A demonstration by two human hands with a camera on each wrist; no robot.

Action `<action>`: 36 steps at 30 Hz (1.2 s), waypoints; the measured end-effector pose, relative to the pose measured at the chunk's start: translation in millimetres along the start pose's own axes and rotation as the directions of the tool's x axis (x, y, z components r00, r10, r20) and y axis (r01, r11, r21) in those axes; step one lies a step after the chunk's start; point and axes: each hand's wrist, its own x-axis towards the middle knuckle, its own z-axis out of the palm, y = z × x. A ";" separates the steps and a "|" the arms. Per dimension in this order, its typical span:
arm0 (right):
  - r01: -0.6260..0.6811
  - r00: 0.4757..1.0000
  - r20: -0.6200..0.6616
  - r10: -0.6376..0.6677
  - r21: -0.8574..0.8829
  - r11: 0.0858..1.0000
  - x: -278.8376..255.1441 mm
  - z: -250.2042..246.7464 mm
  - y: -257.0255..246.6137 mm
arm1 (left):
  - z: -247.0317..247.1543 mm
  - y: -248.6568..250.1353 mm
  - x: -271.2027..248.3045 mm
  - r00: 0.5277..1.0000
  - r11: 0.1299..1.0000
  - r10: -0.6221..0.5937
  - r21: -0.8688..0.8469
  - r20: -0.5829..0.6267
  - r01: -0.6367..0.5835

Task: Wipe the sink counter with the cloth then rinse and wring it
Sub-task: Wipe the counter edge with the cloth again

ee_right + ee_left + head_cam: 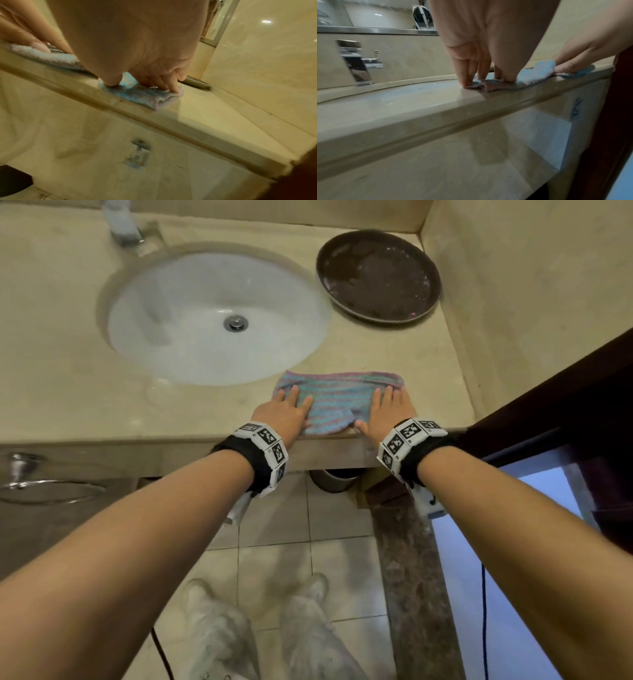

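Left hand [286, 414] flat, fingers straight, pressing left end of striped cloth [337, 402], right hand [385, 414] flat likewise on right end, nothing gripped, cloth folded, spanning both palms, at front edge of countertop [68, 392], sink [171, 302] just behind-left, dark round tray [378, 275] further back.
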 end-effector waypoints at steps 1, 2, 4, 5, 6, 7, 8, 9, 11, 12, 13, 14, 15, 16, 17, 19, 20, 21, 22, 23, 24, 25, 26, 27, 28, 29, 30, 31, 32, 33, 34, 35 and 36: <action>0.013 1.000 -0.017 -0.013 0.002 1.000 0.7 -4.5 -10.2 | 0.8 -10.4 -5.7 1.000 1.000 -0.020 -0.004 0.010 0.020; 0.029 0.999 -0.035 -0.028 0.004 1.000 0.7 -9.7 -21.7 | 2.2 -22.1 -11.8 0.999 0.999 -0.040 -0.009 0.017 0.041; 0.069 0.996 -0.065 -0.068 0.011 0.998 -0.1 -21.7 -49.3 | 6.3 -50.2 -26.1 0.996 0.996 -0.084 -0.020 0.021 0.085; 0.087 0.994 -0.075 -0.086 0.020 0.996 -0.8 -26.3 -61.5 | 8.4 -63.1 -32.2 0.995 0.995 -0.101 -0.023 0.019 0.102; 0.105 0.991 -0.084 -0.103 0.027 0.994 -1.7 -32.1 -76.1 | 11.1 -78.5 -39.8 0.993 0.992 -0.119 -0.025 0.017 0.120; 0.124 0.988 -0.094 -0.120 0.031 0.992 -1.7 -38.1 -92.0 | 13.8 -95.1 -47.8 0.990 0.990 -0.139 -0.029 0.016 0.139; 0.141 0.985 -0.104 -0.137 0.036 0.989 -2.0 -44.6 -108.2 | 17.2 -112.2 -55.4 0.988 0.987 -0.156 -0.033 0.018 0.157; 0.160 0.982 -0.112 -0.155 0.041 0.986 -1.8 -51.5 -125.3 | 20.6 -129.5 -63.4 0.984 0.984 -0.175 -0.041 0.020 0.175; 0.203 0.972 -0.126 -0.197 0.036 0.979 -1.9 -67.3 -162.0 | 27.8 -165.5 -80.1 0.976 0.974 -0.216 -0.058 0.021 0.217; 0.228 0.966 -0.132 -0.221 0.036 0.973 -2.6 -75.6 -181.2 | 30.9 -183.2 -89.2 0.971 0.969 -0.238 -0.066 0.023 0.239; 0.253 0.959 -0.140 -0.245 0.039 0.967 -3.2 -83.5 -200.4 | 33.7 -200.9 -98.1 0.965 0.962 -0.261 -0.074 0.032 0.263; 0.276 0.952 -0.148 -0.267 0.043 0.960 -3.3 -91.8 -219.9 | 36.4 -219.3 -106.9 0.957 0.954 -0.285 -0.082 0.042 0.288; 0.295 0.945 -0.159 -0.284 0.045 0.955 -3.1 -99.4 -239.1 | 38.8 -237.2 -115.3 0.950 0.946 -0.308 -0.087 0.053 0.312; 0.310 0.940 -0.168 -0.298 0.048 0.949 -3.0 -107.1 -257.8 | 40.8 -254.6 -123.4 0.943 0.939 -0.328 -0.091 0.060 0.332; 0.322 0.935 -0.173 -0.309 0.052 0.945 -3.4 -114.5 -275.8 | 42.8 -271.2 -131.3 0.938 0.933 -0.342 -0.093 0.062 0.347; 0.334 0.931 -0.175 -0.321 0.049 0.941 -5.7 -128.5 -307.1 | 46.9 -300.8 -145.0 0.932 0.926 -0.359 -0.101 0.057 0.363; 0.338 0.928 -0.178 -0.327 0.036 0.940 -5.8 -134.7 -320.1 | 48.4 -313.7 -150.4 0.929 0.923 -0.367 -0.105 0.056 0.371; 0.342 0.925 -0.182 -0.333 0.018 0.939 -5.2 -140.4 -331.5 | 49.7 -325.7 -154.7 0.925 0.919 -0.376 -0.108 0.057 0.380; 0.348 0.922 -0.183 -0.341 0.004 0.938 -4.0 -145.7 -341.9 | 50.4 -336.8 -157.8 0.921 0.914 -0.385 -0.111 0.059 0.390; 0.353 0.920 -0.178 -0.348 -0.001 0.936 -2.9 -150.1 -350.8 | 50.7 -346.0 -160.3 0.917 0.910 -0.393 -0.115 0.064 0.398; 0.356 0.921 -0.170 -0.351 0.003 0.934 -2.0 -154.1 -357.9 | 50.5 -353.5 -161.8 0.915 0.907 -0.398 -0.122 0.070 0.404; 0.355 0.923 -0.161 -0.349 0.009 0.935 -0.9 -158.1 -364.1 | 50.2 -360.3 -162.4 0.912 0.904 -0.403 -0.127 0.074 0.409; 0.350 0.926 -0.155 -0.344 0.012 0.936 0.2 -162.2 -368.9 | 50.0 -366.2 -161.5 0.910 0.901 -0.406 -0.130 0.079 0.413; 0.346 0.928 -0.151 -0.339 0.015 0.938 1.6 -166.3 -372.6 | 49.6 -371.5 -159.6 0.908 0.898 -0.411 -0.134 0.082 0.419; 0.344 0.929 -0.150 -0.338 0.016 0.939 3.1 -170.3 -375.8 | 48.6 -375.9 -157.1 0.905 0.894 -0.418 -0.138 0.082 0.426; 0.344 0.929 -0.148 -0.338 0.014 0.939 5.1 -173.7 -378.9 | 47.2 -379.9 -154.3 0.901 0.890 -0.426 -0.142 0.078 0.433; 0.347 0.928 -0.146 -0.341 0.011 0.938 8.1 -176.8 -381.5 | 45.1 -383.8 -151.1 0.897 0.885 -0.435 -0.146 0.075 0.441; 0.351 0.927 -0.146 -0.346 0.010 0.936 11.6 -179.8 -384.0 | 43.3 -388.1 -147.2 0.894 0.881 -0.442 -0.151 0.074 0.449; 0.358 0.924 -0.148 -0.352 0.011 0.934 15.9 -183.3 -385.9 | 40.6 -392.2 -142.8 0.890 0.877 -0.449 -0.155 0.075 0.455; 0.367 0.920 -0.155 -0.361 0.013 0.930 20.7 -186.9 -387.6 | 38.0 -396.1 -138.3 0.886 0.871 -0.457 -0.160 0.077 0.464; 0.381 0.913 -0.163 -0.374 0.014 0.924 26.3 -190.9 -388.6 | 35.7 -399.8 -133.6 0.881 0.865 -0.467 -0.166 0.078 0.474; 0.398 0.905 -0.171 -0.391 0.011 0.917 32.5 -195.0 -389.1 | 33.6 -403.0 -128.9 0.875 0.858 -0.479 -0.172 0.078 0.485; 0.417 0.895 -0.178 -0.410 0.000 0.909 39.5 -200.0 -389.1 | 30.9 -406.5 -123.6 0.868 0.850 -0.491 -0.177 0.077 0.497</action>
